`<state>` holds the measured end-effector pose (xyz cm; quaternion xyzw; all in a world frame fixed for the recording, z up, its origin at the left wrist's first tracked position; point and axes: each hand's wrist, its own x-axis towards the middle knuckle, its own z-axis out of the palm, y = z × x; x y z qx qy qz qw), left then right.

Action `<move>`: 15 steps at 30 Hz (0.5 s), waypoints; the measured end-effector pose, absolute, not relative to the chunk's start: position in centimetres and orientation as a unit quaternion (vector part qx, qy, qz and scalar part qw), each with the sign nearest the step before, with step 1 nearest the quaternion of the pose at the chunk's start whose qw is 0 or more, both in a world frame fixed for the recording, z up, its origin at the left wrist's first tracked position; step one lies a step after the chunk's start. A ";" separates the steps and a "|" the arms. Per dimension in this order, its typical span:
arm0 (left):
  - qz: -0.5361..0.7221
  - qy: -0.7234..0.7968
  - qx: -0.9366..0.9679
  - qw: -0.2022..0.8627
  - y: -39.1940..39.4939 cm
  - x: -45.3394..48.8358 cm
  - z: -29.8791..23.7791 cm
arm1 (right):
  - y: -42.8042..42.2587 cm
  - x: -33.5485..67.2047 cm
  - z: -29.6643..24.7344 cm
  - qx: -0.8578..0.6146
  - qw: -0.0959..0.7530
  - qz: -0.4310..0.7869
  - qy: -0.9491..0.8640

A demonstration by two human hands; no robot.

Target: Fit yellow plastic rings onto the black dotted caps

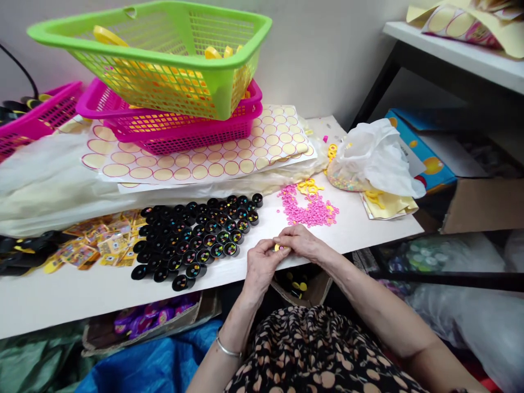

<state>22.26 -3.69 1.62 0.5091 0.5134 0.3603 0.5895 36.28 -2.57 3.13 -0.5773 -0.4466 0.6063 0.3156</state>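
Note:
My left hand (262, 262) and my right hand (301, 242) meet at the front edge of the white table (94, 289). Both pinch one small yellow piece (280, 248) between their fingertips. Just left of my hands lies a cluster of several small black round caps (196, 237) with coloured insides. A pile of tiny pink beads (310, 210) and a few yellow rings (308, 187) lie just beyond my right hand.
A green basket (164, 54) sits on stacked pink baskets (184, 128) atop round-sticker sheets (196, 161). Yellow printed cards (98, 243) lie at left. A white plastic bag (374, 158) stands at right. Boxes sit under the table.

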 end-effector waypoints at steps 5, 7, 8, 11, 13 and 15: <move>0.352 0.498 0.498 0.616 -3.3 22.1 1.3 | -2.2 36.6 3.2 -0.588 0.271 0.590 -0.482; 0.362 0.498 0.505 0.605 -3.3 22.3 1.1 | -2.2 36.6 3.1 -0.587 0.265 0.595 -0.480; 0.368 0.499 0.507 0.599 -3.4 22.4 0.9 | -2.2 36.6 3.1 -0.584 0.270 0.604 -0.471; 0.381 0.502 0.516 0.580 -3.5 22.7 0.5 | -2.2 36.4 2.8 -0.572 0.288 0.636 -0.431; 0.384 0.502 0.525 0.570 -3.5 22.7 0.3 | -2.3 36.2 2.6 -0.570 0.290 0.647 -0.414; 0.381 0.499 0.529 0.571 -3.5 22.6 0.3 | -2.5 36.2 2.5 -0.568 0.295 0.652 -0.406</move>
